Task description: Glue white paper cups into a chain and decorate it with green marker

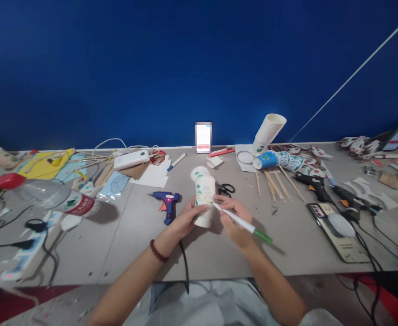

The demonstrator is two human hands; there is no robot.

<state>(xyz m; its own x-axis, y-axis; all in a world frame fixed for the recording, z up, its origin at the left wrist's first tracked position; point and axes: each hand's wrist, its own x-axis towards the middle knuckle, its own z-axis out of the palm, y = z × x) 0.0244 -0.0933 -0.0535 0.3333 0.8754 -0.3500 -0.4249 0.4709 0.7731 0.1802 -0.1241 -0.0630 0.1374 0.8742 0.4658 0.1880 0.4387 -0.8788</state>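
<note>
A white paper cup [204, 219] with green leaf prints is upside down or tilted in front of me; which, I cannot tell. My left hand [189, 214] grips its left side. Between the fingers of my right hand [235, 221] is a white marker [239, 220] with a green end, its tip at the cup's right side. Yellowish curved lines show on the cup near the tip. Just behind stands another white piece [199, 172] with leaf prints. A blue glue gun [166, 203] lies left of my left hand, and black scissors [226, 188] lie behind my right hand.
Stacked paper cups [269, 131] lean at the back right, near blue patterned cups [266, 160] and wooden sticks [277, 184]. A phone [338, 235] and dark glue guns [350, 199] lie right. On the left are a plastic bottle [54, 197] and a power strip [35, 249]. A lit phone [203, 137] stands behind.
</note>
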